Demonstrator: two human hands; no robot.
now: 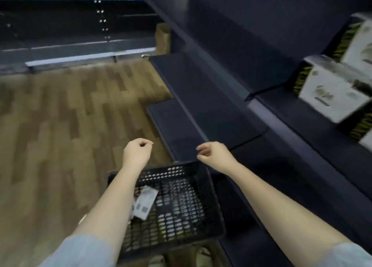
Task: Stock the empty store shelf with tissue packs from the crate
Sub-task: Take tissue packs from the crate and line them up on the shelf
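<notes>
Black perforated crate [181, 204] seen nearest, on wood floor [60, 125]; small pale packets [145, 203] lying at its left side. Left hand [136, 154] and right hand [214, 155] held above crate's far rim, fingers loosely curled, nothing gripped. Tissue packs [330, 91] stacked on shelf [302, 137] at right edge. Packs judged light, soft, film-wrapped; best gripped across opposite sides.
</notes>
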